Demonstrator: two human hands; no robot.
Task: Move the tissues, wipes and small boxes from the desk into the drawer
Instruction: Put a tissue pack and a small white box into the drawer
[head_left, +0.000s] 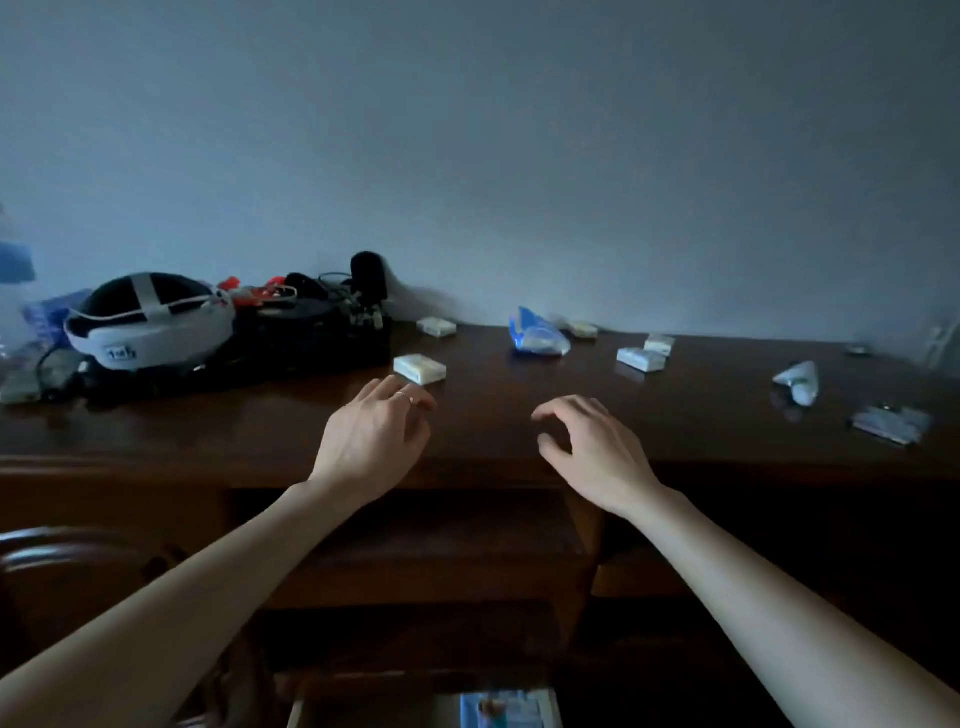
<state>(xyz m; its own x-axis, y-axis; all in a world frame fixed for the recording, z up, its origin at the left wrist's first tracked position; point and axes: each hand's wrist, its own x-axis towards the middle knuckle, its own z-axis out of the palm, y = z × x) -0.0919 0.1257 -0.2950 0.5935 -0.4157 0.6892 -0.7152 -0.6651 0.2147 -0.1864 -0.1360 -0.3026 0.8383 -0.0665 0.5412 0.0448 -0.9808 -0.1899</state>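
Both arms reach forward over the worktop (675, 415) edge, palms down. Left hand (371, 441) hovers just short of a small white box (420, 368), fingers loosely curled, holding nothing. Right hand (592, 452) hovers, fingers spread and bent, empty. Blue wipes pack (537, 335) and more boxes (641, 358) sit farther back. Drawer (426, 712) below seems open; dim.

Left hand (375, 435), right hand (589, 446) empty over desk (519, 415); small box (420, 368) beside left fingertips.

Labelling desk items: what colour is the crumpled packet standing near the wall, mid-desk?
Blue and white packet, clearest in the head view, the only view here.
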